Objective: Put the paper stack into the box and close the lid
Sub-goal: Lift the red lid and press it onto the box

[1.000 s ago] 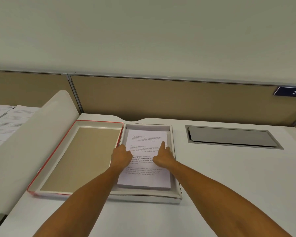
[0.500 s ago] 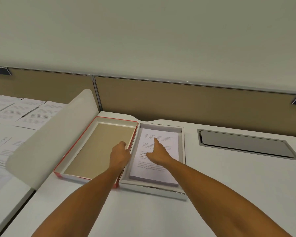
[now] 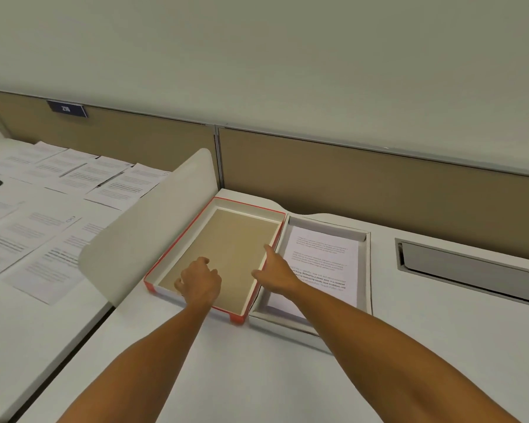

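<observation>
A white box (image 3: 367, 270) lies open on the white desk with the paper stack (image 3: 324, 257) of printed sheets lying flat inside it. Touching its left side, the red-edged lid (image 3: 177, 245) rests upside down, its tan inside facing up and nothing in it. My left hand (image 3: 199, 280) is over the lid's near end, fingers curled down into it, holding nothing that I can see. My right hand (image 3: 277, 271) is at the lid's right wall, index finger stretched forward and thumb apart, off the paper.
A curved white divider panel (image 3: 147, 233) rises just left of the lid. Beyond it, several loose printed sheets (image 3: 43, 239) cover the neighbouring desk. A grey cable flap (image 3: 471, 270) is set into the desk to the right of the box. A beige partition (image 3: 348, 178) runs along the back.
Both hands have moved left, off the paper stack and onto the lid. My view has swung left, so more of the neighbouring desk shows.
</observation>
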The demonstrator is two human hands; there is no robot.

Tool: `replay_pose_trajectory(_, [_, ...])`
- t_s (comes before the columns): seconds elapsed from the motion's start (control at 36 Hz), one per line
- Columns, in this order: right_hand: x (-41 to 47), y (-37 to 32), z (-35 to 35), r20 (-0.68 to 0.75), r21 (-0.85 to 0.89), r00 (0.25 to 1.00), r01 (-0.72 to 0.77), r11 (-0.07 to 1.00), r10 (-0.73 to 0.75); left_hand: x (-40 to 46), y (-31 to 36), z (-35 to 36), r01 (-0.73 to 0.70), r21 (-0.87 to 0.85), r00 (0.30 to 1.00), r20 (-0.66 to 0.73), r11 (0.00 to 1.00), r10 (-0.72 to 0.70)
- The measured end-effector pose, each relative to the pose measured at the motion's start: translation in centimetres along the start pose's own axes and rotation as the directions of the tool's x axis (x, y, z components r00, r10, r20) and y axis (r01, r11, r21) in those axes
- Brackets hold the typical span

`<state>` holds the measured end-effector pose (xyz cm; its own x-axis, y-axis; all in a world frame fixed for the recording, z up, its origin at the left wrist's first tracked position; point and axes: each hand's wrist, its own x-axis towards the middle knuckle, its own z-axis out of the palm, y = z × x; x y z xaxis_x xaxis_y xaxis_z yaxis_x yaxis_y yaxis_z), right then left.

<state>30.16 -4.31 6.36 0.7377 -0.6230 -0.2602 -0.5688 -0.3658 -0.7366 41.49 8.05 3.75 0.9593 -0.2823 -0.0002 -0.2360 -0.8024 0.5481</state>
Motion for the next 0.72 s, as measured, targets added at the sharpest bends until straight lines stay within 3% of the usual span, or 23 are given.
replay_pose_trajectory(0.22, [1.4, -1.6, 2.2, 0.043, -0.056, 0.999, 0.008, 0.998, -0.006, 0.9, -3.3, 0.0, 0.216, -0.007, 0.976, -0.04, 0.976, -0.216])
replay_pose_trajectory(0.36, [2.3, -2.1, 3.5, 0.069, -0.069, 0.998, 0.012, 0.998, -0.007, 1.8, -4.6, 0.4, 0.367, -0.139, 0.926, -0.046, 0.92, -0.376])
replay_pose_trajectory(0.5, [3.0, -2.1, 4.6, 0.084, -0.074, 0.996, -0.004, 0.997, 0.01, 2.7, -5.7, 0.6, 0.494, -0.253, 0.864, 0.04, 0.832, -0.501])
replay_pose_trajectory(0.72, [3.7, -1.7, 6.0, 0.125, -0.091, 0.992, -0.01, 0.996, 0.021, 3.6, -6.7, 1.0, 0.54, -0.318, 0.837, 0.111, 0.779, -0.535])
